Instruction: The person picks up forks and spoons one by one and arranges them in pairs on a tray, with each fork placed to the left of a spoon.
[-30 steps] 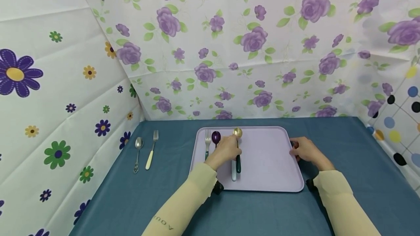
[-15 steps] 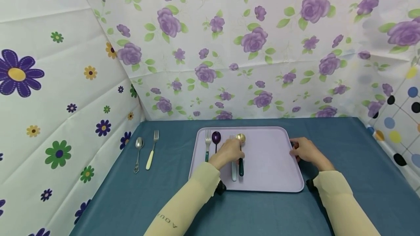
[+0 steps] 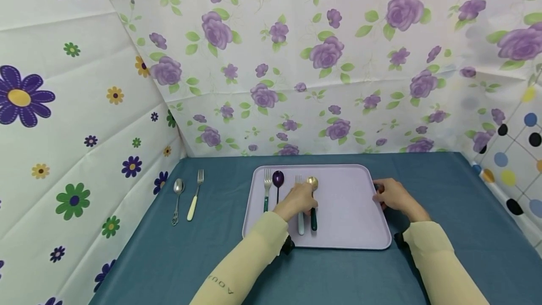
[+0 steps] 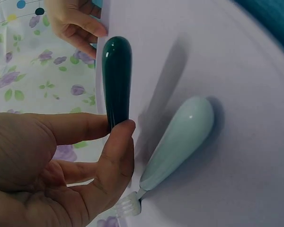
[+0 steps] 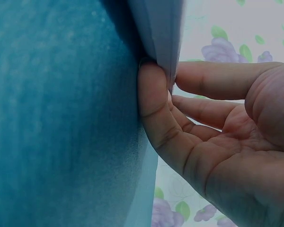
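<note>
My left hand (image 3: 298, 199) pinches a spoon with a gold bowl and dark green handle (image 4: 117, 78) between thumb and finger. The handle is raised over the lilac tray (image 3: 347, 206), its shadow falling on the surface. Just left of this spoon lies a fork with a pale blue handle (image 4: 182, 137), partly under my hand in the head view. Farther left on the tray are a dark purple spoon (image 3: 278, 179) and a green-handled fork (image 3: 267, 187), their lower ends hidden by my arm. At the tray's right rim, my right hand (image 3: 396, 196) pinches the edge between thumb and fingers.
On the blue-green tablecloth (image 3: 139, 258), left of the tray, lie an ornate silver spoon (image 3: 179, 186) and a fork with a cream handle (image 3: 193, 207). A floral curtain (image 3: 262, 51) hangs behind the table's back edge, with patterned cloth on both sides.
My left hand has moved slightly right and toward me with the gold spoon, away from the pale blue fork, whose tines now show. The right hand stays at the tray rim.
</note>
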{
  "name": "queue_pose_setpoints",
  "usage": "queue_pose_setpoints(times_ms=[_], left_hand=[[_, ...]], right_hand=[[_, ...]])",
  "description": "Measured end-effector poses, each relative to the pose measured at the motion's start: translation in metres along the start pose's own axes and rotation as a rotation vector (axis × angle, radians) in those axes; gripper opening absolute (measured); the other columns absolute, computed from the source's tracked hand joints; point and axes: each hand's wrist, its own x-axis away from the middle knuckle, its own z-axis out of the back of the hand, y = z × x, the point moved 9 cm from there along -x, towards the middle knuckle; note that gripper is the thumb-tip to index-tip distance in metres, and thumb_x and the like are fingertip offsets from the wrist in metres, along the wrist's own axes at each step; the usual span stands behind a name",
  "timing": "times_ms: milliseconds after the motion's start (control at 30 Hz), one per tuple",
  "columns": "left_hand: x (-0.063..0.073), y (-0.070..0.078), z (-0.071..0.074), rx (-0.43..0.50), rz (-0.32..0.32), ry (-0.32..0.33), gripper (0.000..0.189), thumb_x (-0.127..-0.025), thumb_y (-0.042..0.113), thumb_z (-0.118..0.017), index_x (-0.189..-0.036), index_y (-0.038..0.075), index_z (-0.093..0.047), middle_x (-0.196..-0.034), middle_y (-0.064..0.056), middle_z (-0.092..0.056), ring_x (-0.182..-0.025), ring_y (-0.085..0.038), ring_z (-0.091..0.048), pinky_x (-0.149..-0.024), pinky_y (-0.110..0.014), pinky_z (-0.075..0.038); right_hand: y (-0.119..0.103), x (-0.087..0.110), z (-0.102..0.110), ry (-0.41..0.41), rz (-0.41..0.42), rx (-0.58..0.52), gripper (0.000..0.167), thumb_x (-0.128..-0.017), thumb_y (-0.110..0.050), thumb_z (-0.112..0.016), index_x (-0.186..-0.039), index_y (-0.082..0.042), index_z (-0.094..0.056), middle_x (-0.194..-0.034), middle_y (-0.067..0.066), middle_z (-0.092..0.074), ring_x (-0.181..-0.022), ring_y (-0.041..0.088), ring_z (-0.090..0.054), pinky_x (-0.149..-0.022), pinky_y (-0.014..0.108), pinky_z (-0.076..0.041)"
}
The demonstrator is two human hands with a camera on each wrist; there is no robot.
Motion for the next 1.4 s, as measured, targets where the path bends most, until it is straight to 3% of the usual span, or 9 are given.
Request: queue_pose_setpoints(times_ms=[267,467,867,1167,1400], left_hand=[[0.001,0.0,-0.002,-0.008,-0.008,-0.004,0.016,-0.09,0.004,-0.077,-0.079,0.003,-0.065,-0.062,-0.005,-0.064,-0.056,-0.02,-0.071,-0.049,-0.024,-0.051],[0.0,0.001,-0.007,-0.054,-0.009,0.002,0.009,-0.09,0.002,-0.077,-0.084,-0.001,-0.07,-0.054,-0.003,-0.062,-0.053,-0.019,-0.069,-0.046,-0.022,-0.046],[-0.003,-0.002,-0.01,-0.076,0.03,0.02,0.009,-0.089,0.001,-0.077,-0.088,0.0,-0.068,-0.054,-0.004,-0.062,-0.051,-0.018,-0.068,-0.041,-0.021,-0.045],[-0.004,-0.002,-0.009,-0.094,0.04,0.029,0.018,-0.09,0.001,-0.076,-0.078,0.003,-0.063,-0.05,-0.002,-0.059,-0.04,-0.011,-0.056,-0.042,-0.021,-0.044],[-0.006,-0.002,-0.011,-0.112,0.035,0.013,0.022,-0.089,0.001,-0.076,-0.072,0.005,-0.063,-0.047,-0.001,-0.058,-0.039,-0.012,-0.055,-0.042,-0.023,-0.047]], right_hand=[[-0.002,0.001,0.0,0.002,0.0,-0.002,0.06,-0.094,0.004,-0.066,-0.144,0.024,-0.04,-0.081,0.012,-0.062,-0.06,0.021,-0.064,-0.061,0.038,-0.058],[-0.001,0.001,0.0,-0.006,-0.002,-0.009,0.061,-0.094,0.004,-0.065,-0.145,0.024,-0.038,-0.081,0.012,-0.061,-0.06,0.021,-0.064,-0.061,0.037,-0.058],[-0.001,0.001,-0.001,-0.001,-0.003,0.015,0.06,-0.094,0.003,-0.066,-0.144,0.024,-0.04,-0.079,0.011,-0.06,-0.059,0.021,-0.064,-0.062,0.036,-0.057],[-0.001,0.0,0.001,-0.007,-0.015,0.023,0.062,-0.094,0.003,-0.066,-0.145,0.023,-0.039,-0.08,0.013,-0.061,-0.061,0.022,-0.065,-0.063,0.037,-0.058],[-0.002,0.0,0.001,-0.01,-0.014,0.031,0.062,-0.094,0.002,-0.065,-0.146,0.023,-0.039,-0.08,0.012,-0.06,-0.061,0.022,-0.065,-0.064,0.038,-0.058]])
